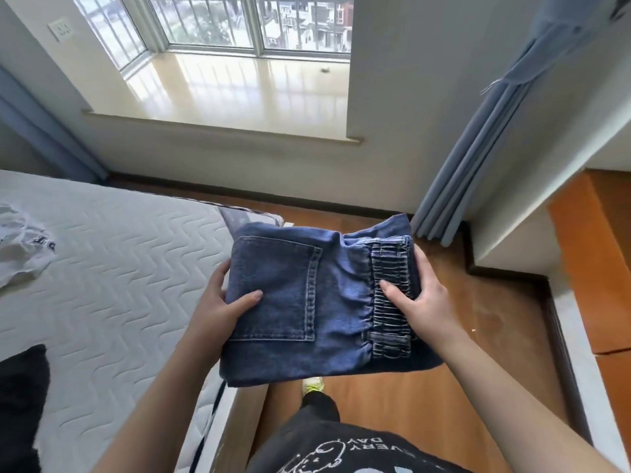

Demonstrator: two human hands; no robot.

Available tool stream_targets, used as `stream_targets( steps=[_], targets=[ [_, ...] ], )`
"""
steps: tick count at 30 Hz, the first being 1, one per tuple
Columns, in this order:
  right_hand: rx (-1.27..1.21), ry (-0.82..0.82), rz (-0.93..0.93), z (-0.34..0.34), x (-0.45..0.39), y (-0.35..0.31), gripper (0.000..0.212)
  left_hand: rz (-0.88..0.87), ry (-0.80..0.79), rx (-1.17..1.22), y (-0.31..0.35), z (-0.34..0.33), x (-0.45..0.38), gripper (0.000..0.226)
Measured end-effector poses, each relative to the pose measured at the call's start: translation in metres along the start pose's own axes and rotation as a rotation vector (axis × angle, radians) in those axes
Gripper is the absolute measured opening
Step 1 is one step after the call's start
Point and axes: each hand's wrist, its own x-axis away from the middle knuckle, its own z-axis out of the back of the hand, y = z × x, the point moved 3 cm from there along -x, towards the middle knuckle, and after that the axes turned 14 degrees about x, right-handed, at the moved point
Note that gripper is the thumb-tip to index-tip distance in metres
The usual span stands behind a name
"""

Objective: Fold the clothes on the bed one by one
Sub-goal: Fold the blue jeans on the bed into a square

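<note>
Folded jeans [307,302] are gripped at nine o'clock by the left hand [218,302] and at three by the right hand [420,298], thumbs on top. If either grip is loosened, the folds may be undone.

Bare forearms, no sleeves visible. Black T-shirt [345,452] bears a white cartoon drawing and white lettering. Dark trousers [319,406]. Shoe [312,384] with yellow-green laces.

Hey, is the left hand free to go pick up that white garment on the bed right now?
Probably not yet. The left hand grips the folded jeans together with the right hand. The white garment lies uncovered on the mattress, so only that grip is in the way.
</note>
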Motion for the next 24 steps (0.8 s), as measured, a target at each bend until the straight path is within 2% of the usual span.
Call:
stream_targets(
  steps=[8, 13, 18, 24],
  targets=[
    [0.028, 0.035, -0.067, -0.011, -0.076, -0.014, 0.077, -0.007, -0.072, 0.003, 0.019, -0.008, -0.097, 0.077],
    [0.078, 0.088, -0.113, -0.019, -0.117, -0.015, 0.076, -0.033, -0.131, -0.019, 0.038, -0.019, -0.156, 0.067],
    [0.113, 0.126, -0.153, -0.006, -0.163, -0.005, 0.074, -0.012, -0.176, -0.034, 0.05, -0.05, -0.207, 0.07],
    [0.12, 0.106, -0.138, 0.015, -0.25, 0.022, 0.077, 0.009, -0.141, -0.061, 0.057, -0.1, -0.276, 0.074]
  ],
)
